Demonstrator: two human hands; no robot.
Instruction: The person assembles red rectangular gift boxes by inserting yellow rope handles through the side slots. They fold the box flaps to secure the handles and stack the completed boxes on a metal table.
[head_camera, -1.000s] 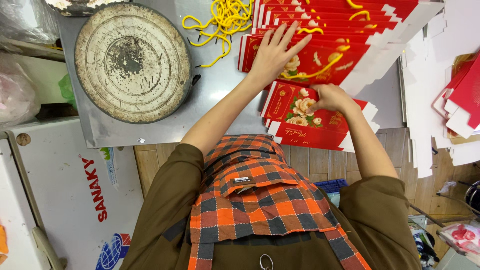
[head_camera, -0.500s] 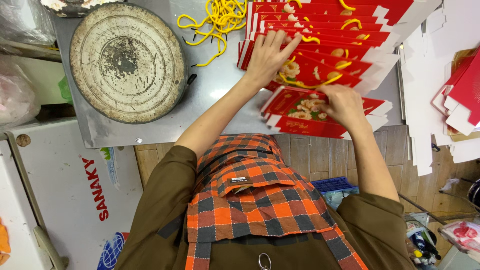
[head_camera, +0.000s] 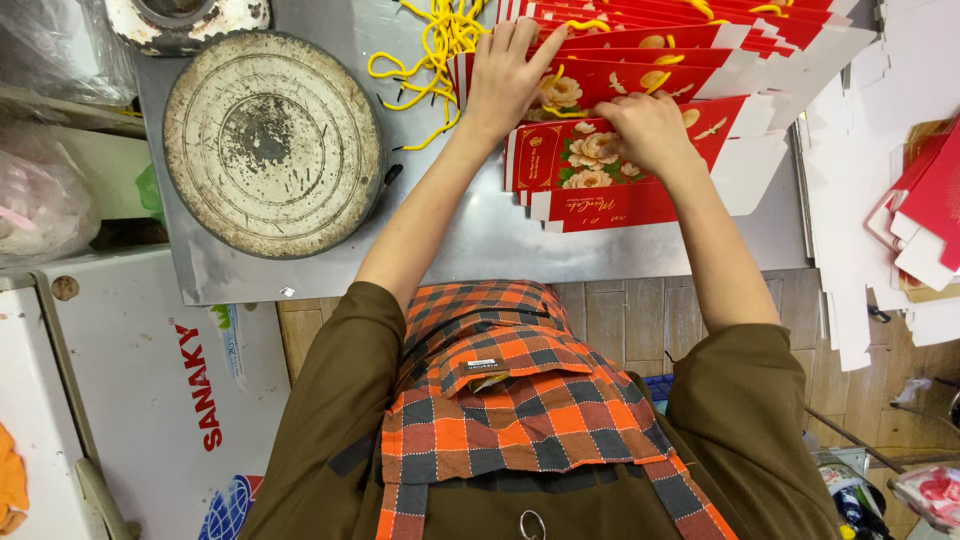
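Observation:
A fanned row of flat red paper bags with flower prints (head_camera: 640, 60) lies on the grey metal table (head_camera: 480, 240). My left hand (head_camera: 505, 75) rests flat on the upper bags, fingers spread, beside a heap of yellow cord handles (head_camera: 435, 45). My right hand (head_camera: 650, 130) presses down on the nearest red bag (head_camera: 570, 160), fingers curled on its printed face. Under it another red sheet (head_camera: 610, 205) pokes out toward me.
A round, worn metal plate (head_camera: 272, 143) sits on the table's left part. White and red folded cartons (head_camera: 900, 200) pile up at the right. A white chest freezer (head_camera: 130, 400) stands at lower left, with plastic bags (head_camera: 40, 190) above it.
The view has shifted closer to the table. My right hand has moved up onto the nearest red bag, and my left hand stays on the upper bags.

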